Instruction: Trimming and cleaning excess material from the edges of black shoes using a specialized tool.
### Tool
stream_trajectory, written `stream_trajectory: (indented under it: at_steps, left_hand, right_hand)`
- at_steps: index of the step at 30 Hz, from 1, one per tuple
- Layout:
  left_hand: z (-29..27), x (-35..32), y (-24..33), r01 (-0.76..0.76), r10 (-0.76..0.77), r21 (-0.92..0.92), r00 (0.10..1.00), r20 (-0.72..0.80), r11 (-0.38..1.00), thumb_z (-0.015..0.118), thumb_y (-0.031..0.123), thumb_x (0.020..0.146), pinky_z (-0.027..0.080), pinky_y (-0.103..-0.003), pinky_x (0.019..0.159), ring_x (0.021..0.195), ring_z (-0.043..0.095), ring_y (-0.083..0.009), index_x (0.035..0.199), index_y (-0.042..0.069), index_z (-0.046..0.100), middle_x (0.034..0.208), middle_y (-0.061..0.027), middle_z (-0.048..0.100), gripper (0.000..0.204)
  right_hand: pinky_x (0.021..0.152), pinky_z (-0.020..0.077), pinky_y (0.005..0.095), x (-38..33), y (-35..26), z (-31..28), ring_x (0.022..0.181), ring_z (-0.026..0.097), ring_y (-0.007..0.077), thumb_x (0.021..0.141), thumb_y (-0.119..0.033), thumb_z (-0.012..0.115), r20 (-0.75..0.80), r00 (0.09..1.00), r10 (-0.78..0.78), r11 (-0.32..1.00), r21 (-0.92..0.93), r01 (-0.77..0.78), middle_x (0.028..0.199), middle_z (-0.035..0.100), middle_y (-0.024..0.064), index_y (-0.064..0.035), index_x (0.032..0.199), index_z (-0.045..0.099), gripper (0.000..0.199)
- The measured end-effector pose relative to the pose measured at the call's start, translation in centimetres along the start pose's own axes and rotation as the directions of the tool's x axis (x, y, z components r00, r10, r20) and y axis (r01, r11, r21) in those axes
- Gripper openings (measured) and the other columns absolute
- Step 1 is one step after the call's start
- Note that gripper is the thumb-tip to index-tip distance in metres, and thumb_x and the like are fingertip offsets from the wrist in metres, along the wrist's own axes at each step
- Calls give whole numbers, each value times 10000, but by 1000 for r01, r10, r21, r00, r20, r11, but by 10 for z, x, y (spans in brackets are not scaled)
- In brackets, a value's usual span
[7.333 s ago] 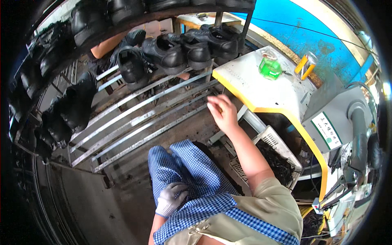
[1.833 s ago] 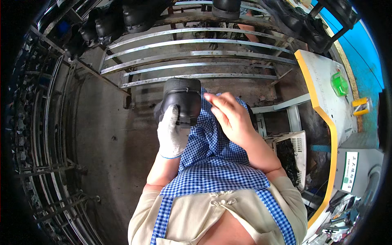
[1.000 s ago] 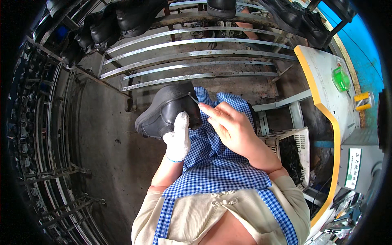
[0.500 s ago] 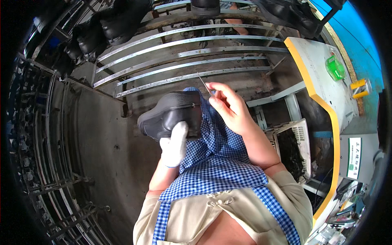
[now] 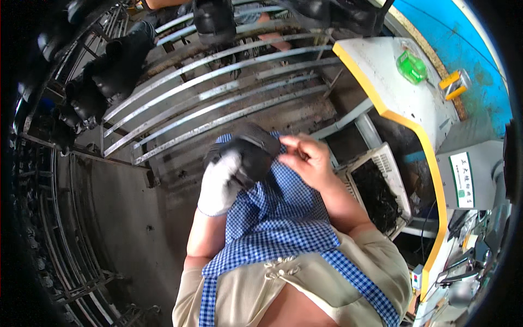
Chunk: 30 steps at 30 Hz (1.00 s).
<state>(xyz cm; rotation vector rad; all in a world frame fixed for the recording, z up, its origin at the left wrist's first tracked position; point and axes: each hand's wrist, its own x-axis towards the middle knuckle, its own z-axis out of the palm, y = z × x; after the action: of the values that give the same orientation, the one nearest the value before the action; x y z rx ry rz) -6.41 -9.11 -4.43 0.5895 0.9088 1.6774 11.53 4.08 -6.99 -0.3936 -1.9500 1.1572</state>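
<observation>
My left hand (image 5: 220,182), in a white glove, grips a black shoe (image 5: 256,155) in front of my lap. The shoe is tilted and partly smeared by motion. My bare right hand (image 5: 310,161) is close at the shoe's right side, its thumb and forefinger pinched together. A thin pointed metal tool showed in that pinch a moment earlier; now it is too blurred, or hidden against the shoe, to make out. Behind the shoe hangs my blue-and-white checked apron (image 5: 283,196).
A metal rack (image 5: 218,95) stands ahead, with black shoes (image 5: 117,71) along its far left side. To the right, a white worktable (image 5: 376,60) with a yellow edge bears a green container (image 5: 412,67) and a yellow-banded roll (image 5: 455,85). Below it sits a white basket (image 5: 400,180) of dark scraps.
The shoe has turned in my left hand and come nearer my right. My right hand has moved down to the shoe's side, and the tool no longer shows clearly. My view has shifted rightward.
</observation>
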Motion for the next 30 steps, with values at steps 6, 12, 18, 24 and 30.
stream_trajectory:
  at_steps: [6, 12, 18, 24, 30]
  left_hand:
    - [7, 7, -8, 105, -145, -315, 984, -105, 943, 603, 240, 887, 494, -360, 931, 1032, 633, -251, 1219, -43, 570, 1146, -157, 647, 438]
    - [5, -6, -3, 21, -30, -74, 991, -129, 997, 609, 230, 889, 477, -333, 926, 1036, 614, -216, 1204, -30, 581, 1145, -122, 640, 410]
    - [-1, -12, -6, -28, 32, 29, 988, -153, 999, 610, 203, 880, 476, -325, 895, 996, 606, -197, 1194, -23, 586, 1112, -105, 640, 387]
    - [-10, -15, -1, 70, -91, -116, 977, -190, 991, 640, 204, 852, 485, -352, 926, 1033, 616, -220, 1203, -37, 571, 1121, -120, 645, 431]
    - [20, -8, 14, -374, -85, 767, 872, 482, 521, 644, 204, 859, 489, -361, 866, 952, 617, -261, 1121, 27, 631, 1023, -125, 652, 316]
  right_hand:
    - [563, 444, 240, 43, -30, -7, 659, 554, 119, 723, 9, 774, 55, 968, -243, 958, -145, 249, 828, 587, 59, -11, 1088, 701, 372]
    - [602, 486, 257, 50, -28, -5, 695, 586, 140, 787, -4, 726, 273, 933, -233, 960, -86, 265, 881, 591, 64, -26, 1039, 702, 253]
    - [523, 435, 224, 54, -3, 11, 605, 518, 118, 890, 20, 585, 201, 926, -321, 947, 75, 312, 894, 541, 64, -19, 967, 586, 86]
    - [534, 385, 163, 18, 26, 4, 604, 506, 33, 959, -249, 596, 55, 970, 237, 928, 282, -242, 769, 585, -12, -46, 1103, 556, 253]
    - [534, 433, 163, -51, 49, 3, 623, 553, 37, 822, -381, 742, 705, 616, 353, 427, 464, -776, 1012, 660, 32, -32, 1415, 390, 773]
